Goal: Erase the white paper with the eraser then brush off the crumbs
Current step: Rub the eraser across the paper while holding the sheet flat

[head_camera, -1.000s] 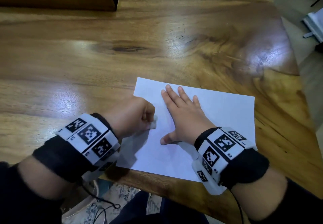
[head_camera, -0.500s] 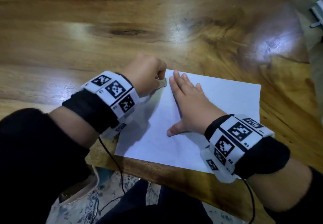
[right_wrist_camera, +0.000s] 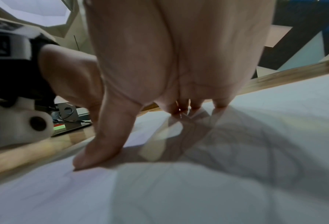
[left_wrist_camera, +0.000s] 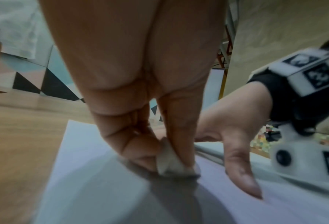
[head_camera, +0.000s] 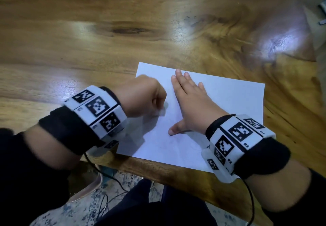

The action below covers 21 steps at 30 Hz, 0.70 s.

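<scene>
Now the left hand (head_camera: 141, 97) is pinching the white eraser (left_wrist_camera: 171, 163) between curled fingers (left_wrist_camera: 125, 141), pressing it onto the white paper (head_camera: 229, 105) lying near the wooden worktop's (head_camera: 88, 40) front edge; the right hand (head_camera: 190, 102) is lying flat on the sheet, fingers straight, thumb spread.

Glossy wooden table (head_camera: 123, 52), patterned rug (head_camera: 82, 210) below, geometric wall (left_wrist_camera: 35, 78)

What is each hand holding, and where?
The left hand pinches a small white eraser by its upper sides. The right hand holds nothing; it lies flat on the paper.
</scene>
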Tool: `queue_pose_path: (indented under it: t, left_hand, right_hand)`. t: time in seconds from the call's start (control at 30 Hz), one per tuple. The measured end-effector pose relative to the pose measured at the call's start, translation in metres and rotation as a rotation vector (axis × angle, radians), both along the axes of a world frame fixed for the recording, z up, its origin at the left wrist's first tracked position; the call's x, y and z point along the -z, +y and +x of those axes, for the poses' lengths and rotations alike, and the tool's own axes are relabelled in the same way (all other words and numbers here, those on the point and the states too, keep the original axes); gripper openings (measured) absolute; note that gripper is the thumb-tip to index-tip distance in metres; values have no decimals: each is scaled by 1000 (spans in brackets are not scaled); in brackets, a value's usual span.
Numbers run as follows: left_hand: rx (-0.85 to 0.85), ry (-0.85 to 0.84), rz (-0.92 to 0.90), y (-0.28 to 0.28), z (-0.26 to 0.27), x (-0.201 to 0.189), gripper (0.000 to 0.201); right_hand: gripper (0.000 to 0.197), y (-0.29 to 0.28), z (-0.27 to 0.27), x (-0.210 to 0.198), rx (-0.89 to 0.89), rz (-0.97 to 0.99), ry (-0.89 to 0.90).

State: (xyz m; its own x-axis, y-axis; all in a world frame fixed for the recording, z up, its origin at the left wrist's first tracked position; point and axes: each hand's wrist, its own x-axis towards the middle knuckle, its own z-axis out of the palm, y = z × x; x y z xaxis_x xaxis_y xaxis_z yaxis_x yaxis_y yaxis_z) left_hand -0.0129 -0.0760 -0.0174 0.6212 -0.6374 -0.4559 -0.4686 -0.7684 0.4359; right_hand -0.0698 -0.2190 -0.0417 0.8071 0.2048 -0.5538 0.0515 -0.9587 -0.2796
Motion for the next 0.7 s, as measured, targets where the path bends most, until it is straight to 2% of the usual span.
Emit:
queue_pose_path:
  t: [0.07, 0.2, 0.27, 0.37, 0.43, 0.5, 0.57, 0.7]
  left_hand:
    - [12, 36, 35, -1, 5, -3, 6]
    - [-204, -176, -109, -20, 21, -1, 3]
    - [-135, -168, -93, -14, 11, 3, 6]
    - [46, 28, 42, 0, -3, 0, 4]
    - [8, -17, 15, -5, 6, -3, 6]
    - [-134, -127, -71, -16, 17, -1, 8]
    - [-191, -179, -108, -21, 17, 4, 5]
    - [11, -37, -28, -1, -7, 6, 7]
  right_hand:
    - [139, 0, 0, 0, 0, 1, -4]
    - [139, 0, -1, 0, -7, -3, -9]
    - [139, -1, 0, 1, -5, -2, -11]
    - [139, 0, 0, 1, -2, 0, -12]
    - [139, 0, -1, 1, -4, 1, -14]
    - [138, -1, -1, 0, -5, 1, -17]
    - [138, -1, -1, 0, -6, -2, -18]
    - [138, -1, 0, 0, -5, 1, -14]
